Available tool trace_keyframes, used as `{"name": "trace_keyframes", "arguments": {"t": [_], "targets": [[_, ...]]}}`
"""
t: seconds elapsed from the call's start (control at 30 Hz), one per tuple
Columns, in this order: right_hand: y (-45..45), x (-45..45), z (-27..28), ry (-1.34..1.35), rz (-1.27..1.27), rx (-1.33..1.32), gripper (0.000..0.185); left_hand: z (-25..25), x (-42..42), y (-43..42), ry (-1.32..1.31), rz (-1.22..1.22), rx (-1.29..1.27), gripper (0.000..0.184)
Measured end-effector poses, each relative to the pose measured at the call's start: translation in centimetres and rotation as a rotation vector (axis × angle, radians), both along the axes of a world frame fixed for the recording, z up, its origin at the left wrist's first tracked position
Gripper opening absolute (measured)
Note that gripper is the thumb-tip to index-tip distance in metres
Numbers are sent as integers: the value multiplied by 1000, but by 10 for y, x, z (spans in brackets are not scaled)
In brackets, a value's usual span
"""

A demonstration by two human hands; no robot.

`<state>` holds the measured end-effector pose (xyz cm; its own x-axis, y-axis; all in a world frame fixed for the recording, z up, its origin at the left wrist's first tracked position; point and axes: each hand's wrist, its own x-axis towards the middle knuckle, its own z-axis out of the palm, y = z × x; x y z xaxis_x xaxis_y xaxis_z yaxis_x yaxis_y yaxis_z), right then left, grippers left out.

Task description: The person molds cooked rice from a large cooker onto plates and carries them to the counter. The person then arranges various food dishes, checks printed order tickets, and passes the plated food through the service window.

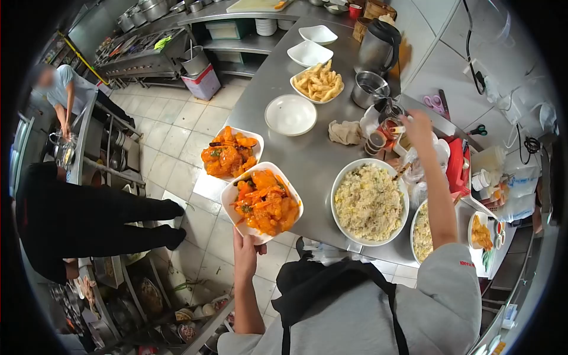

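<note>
My left hand (246,255) grips the lower rim of a white bowl (226,198) of orange-sauced fried pieces (266,201), held out past the counter's edge. A second white bowl (258,144) with similar orange-sauced food (229,155) sits just behind it. My right hand (419,127) reaches over the counter's wall side, fingers closed at a small jar (390,128) with reddish contents. Exactly what those fingers hold is too small to make out. Below that arm stands a large white bowl of fried rice (370,201), and a crumpled cloth (345,132) lies left of the jars.
Along the steel counter (260,112) are an empty white bowl (290,115), a bowl of fries (318,81), a metal pot (370,89) and a dark jug (378,46). Scissors (433,103) hang on the wall. Two people (77,207) work at the left.
</note>
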<state>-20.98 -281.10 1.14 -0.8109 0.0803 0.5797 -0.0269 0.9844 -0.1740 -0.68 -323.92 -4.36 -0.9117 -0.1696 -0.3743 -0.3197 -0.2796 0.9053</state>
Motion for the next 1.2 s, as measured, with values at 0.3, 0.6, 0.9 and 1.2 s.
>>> {"name": "trace_keyframes", "arguments": {"t": [0.3, 0.6, 0.9, 1.2], "targets": [[-156, -51, -74, -605, 255, 92, 18, 20, 2, 7, 3, -25, -33, 35], [-124, 143, 66, -438, 854, -602, 11, 59, 14, 5, 91, -249, -341, 24], [84, 453, 34, -776, -637, -611, 26, 118, 59, 167, 56, -632, -256, 23], [315, 555, -57, -239, -402, -968, 26, 39, 171, 400, -141, -1034, 120, 26]]}}
